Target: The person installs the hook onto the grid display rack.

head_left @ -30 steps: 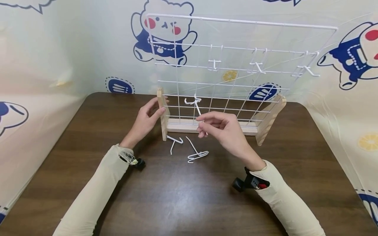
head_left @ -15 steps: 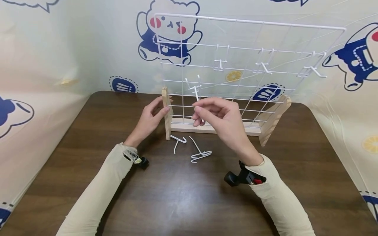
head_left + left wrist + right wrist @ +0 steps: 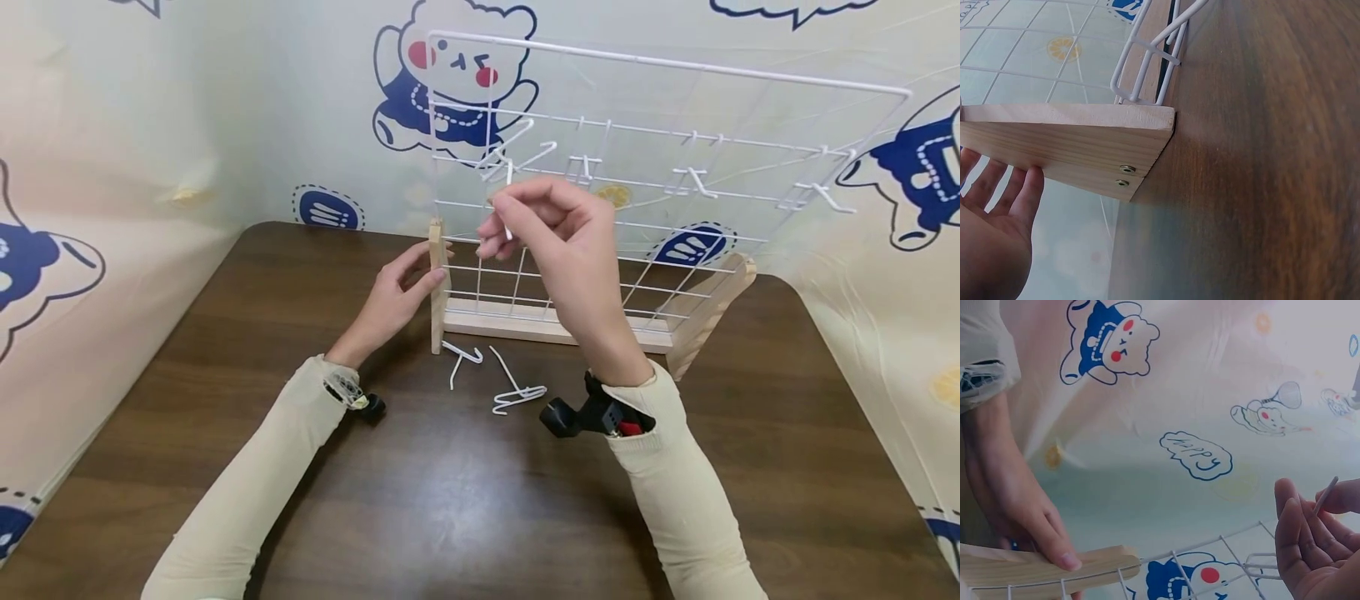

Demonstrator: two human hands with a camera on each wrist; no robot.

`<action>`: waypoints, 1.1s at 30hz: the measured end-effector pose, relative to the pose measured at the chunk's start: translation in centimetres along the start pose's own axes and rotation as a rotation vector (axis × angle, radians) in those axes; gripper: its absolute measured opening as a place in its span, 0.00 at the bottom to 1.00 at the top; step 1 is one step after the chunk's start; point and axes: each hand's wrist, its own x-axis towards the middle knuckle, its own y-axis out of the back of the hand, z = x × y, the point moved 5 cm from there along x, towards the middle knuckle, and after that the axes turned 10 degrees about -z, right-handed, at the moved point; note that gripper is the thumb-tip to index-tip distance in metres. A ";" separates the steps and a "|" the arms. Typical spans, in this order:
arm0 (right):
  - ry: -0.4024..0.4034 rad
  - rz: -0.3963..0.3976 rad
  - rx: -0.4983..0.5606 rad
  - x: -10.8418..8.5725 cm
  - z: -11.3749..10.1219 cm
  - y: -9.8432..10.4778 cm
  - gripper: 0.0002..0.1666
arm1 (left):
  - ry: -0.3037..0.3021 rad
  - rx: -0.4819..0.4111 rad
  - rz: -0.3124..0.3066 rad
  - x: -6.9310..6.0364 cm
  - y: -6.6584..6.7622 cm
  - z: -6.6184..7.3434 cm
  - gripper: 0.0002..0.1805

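1. Pinching a white wire hook (image 3: 510, 173) by its stem, the right hand (image 3: 566, 229) is held raised before the left part of the wire grid (image 3: 637, 58); the thumb and forefinger are brought together on the stem, and the remaining fingers are bent.
2. The bent prongs of the held hook are directed upward; whether the grid is touched by them cannot be told.
3. The left upright (image 3: 437, 300), of pale wood, is gripped by the left hand (image 3: 397, 292), with the thumb set at its front edge and the fingers extended along its outer face. Two metal screws (image 3: 1127, 169) are seen low on that face in the left wrist view.
4. Two loose hooks (image 3: 519, 392) are laid on the table, near the foot of the left upright.
5. Three hung hooks (image 3: 699, 181) are carried in a row by the upper wires, towards the right.
6. The grid is stood upright, with a wooden base bar (image 3: 510, 323) beneath and a right upright (image 3: 712, 315) at the far end.
7. Both forearms are covered by cream sleeves (image 3: 682, 492), with a black camera (image 3: 558, 417) worn at the right wrist.
8. The stand is supported by a dark brown table (image 3: 450, 517), backed by a printed cloth (image 3: 187, 100) marked with bears and lemon slices.
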 end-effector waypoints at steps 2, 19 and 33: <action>0.008 0.004 -0.010 0.4 -0.2 0.0 0.06 | -0.007 0.004 -0.004 0.1 -0.1 0.2 0.22; -0.017 -0.033 -0.011 3.8 -0.3 -2.5 0.08 | -0.011 -0.006 0.000 0.1 0.0 0.5 0.21; -0.016 0.009 -0.021 5.0 -0.1 -2.8 0.12 | -0.003 -0.022 -0.004 0.0 -0.1 0.2 0.21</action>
